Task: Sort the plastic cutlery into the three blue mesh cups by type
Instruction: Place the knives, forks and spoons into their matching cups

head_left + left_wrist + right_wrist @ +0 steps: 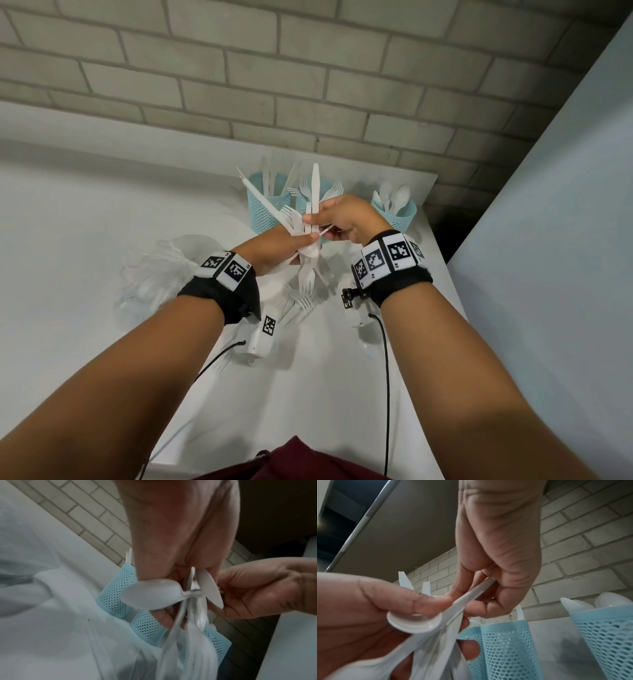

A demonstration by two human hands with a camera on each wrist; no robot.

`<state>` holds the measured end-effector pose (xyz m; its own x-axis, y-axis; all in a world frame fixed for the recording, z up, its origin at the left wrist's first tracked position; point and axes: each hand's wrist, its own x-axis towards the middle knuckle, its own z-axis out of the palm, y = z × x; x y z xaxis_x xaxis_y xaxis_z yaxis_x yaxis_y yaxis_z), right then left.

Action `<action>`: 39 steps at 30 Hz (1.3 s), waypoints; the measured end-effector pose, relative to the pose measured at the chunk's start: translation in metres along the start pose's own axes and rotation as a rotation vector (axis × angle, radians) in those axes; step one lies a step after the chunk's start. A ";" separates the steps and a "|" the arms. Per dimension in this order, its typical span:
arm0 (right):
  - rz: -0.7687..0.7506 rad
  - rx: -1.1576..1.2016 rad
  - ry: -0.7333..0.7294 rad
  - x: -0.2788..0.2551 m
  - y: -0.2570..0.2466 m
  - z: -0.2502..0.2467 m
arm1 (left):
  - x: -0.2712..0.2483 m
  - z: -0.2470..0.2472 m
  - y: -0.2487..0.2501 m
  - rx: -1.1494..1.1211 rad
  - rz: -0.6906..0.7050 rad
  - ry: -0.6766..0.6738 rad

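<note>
Left hand (274, 248) grips cutlery bundle (308, 240); right hand (352, 219) pinches one handle.

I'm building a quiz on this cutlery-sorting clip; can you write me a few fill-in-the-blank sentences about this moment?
1. The mixed bundle of cutlery is gripped in the person's ____ hand.
2. The right hand pinches one white ____ from that bundle.
3. The rightmost mesh cup holds only ____.
4. The wall behind the cups is made of ____.

Missing words: left; handle; spoons; brick
</note>
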<state>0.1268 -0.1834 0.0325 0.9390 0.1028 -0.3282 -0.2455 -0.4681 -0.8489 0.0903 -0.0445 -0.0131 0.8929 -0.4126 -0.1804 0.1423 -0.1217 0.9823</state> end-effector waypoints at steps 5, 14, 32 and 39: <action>-0.091 0.046 0.019 0.003 0.002 0.005 | 0.001 0.000 -0.004 -0.170 0.051 0.080; -0.323 0.093 0.153 0.018 0.012 0.022 | 0.004 -0.005 -0.008 -0.347 0.058 0.089; -0.269 0.082 0.188 0.017 0.023 0.013 | 0.004 -0.010 -0.011 -0.491 -0.106 0.108; -0.288 0.319 0.363 0.021 0.019 0.000 | 0.002 -0.011 -0.012 -0.412 -0.140 0.080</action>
<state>0.1420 -0.1895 0.0096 0.9876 -0.1483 0.0508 0.0249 -0.1712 -0.9849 0.0950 -0.0337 -0.0243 0.8809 -0.3444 -0.3248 0.4082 0.2054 0.8895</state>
